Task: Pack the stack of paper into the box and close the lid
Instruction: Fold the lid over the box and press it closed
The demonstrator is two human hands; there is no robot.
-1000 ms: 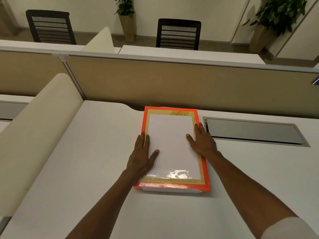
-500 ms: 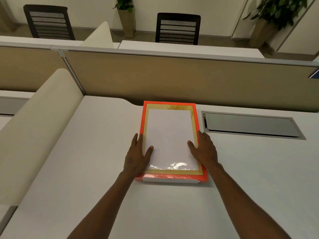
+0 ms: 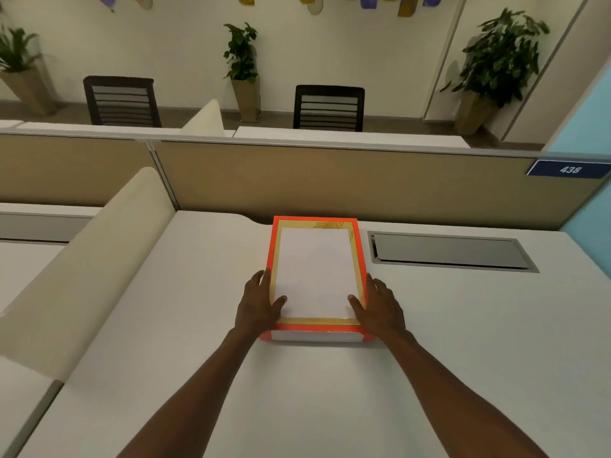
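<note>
Both hands have slid back along the orange box (image 3: 318, 336) since a second ago, off the middle of its sides and down to the near corners. That box sits flat on the white desk (image 3: 463, 325), its far end close to the tan partition (image 3: 330, 180), and the stack of paper (image 3: 314, 272) lies on top of it within the gold border, squared up with the edges. Whether the paper rests inside the box or on a lid I cannot tell. The left hand (image 3: 256, 307) presses against the left side, fingers flat along the orange edge and thumb laid on the paper's near corner; the right hand (image 3: 380, 309) mirrors it on the right side. Neither hand is closed around anything. Right of the box is a grey cable hatch (image 3: 453, 251) set into the desk, and a cream divider (image 3: 82, 269) slopes off to the left.
</note>
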